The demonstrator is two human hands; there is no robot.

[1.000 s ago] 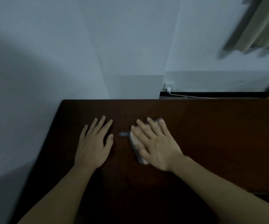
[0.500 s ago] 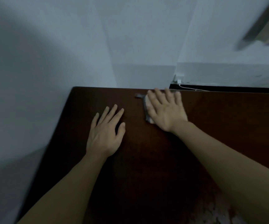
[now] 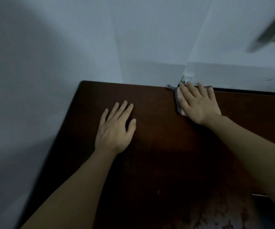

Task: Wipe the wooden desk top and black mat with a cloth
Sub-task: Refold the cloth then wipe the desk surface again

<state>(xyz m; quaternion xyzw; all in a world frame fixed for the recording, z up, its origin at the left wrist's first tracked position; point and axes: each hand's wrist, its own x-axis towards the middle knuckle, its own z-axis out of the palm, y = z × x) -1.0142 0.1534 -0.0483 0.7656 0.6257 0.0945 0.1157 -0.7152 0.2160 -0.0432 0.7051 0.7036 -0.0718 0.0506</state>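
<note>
A dark brown wooden desk top (image 3: pixel 158 162) fills the lower half of the view. My right hand (image 3: pixel 199 104) presses flat on a small grey cloth (image 3: pixel 178 103) at the desk's far edge, against the wall. Only the cloth's left side and a far corner show from under the palm. My left hand (image 3: pixel 117 128) lies flat on the wood to the left, fingers spread, holding nothing. A dark corner at the lower right (image 3: pixel 264 210) may be the black mat; it is mostly hidden by my right forearm.
White walls (image 3: pixel 67 47) close in the desk on the left and at the back. A white plug (image 3: pixel 187 78) sits on the wall just beyond the cloth. A blurred curtain edge (image 3: pixel 274 30) hangs at the upper right.
My right hand has slid the cloth away from me, from mid-desk to the far edge, and a little to the right. My left hand has stayed flat in place.
</note>
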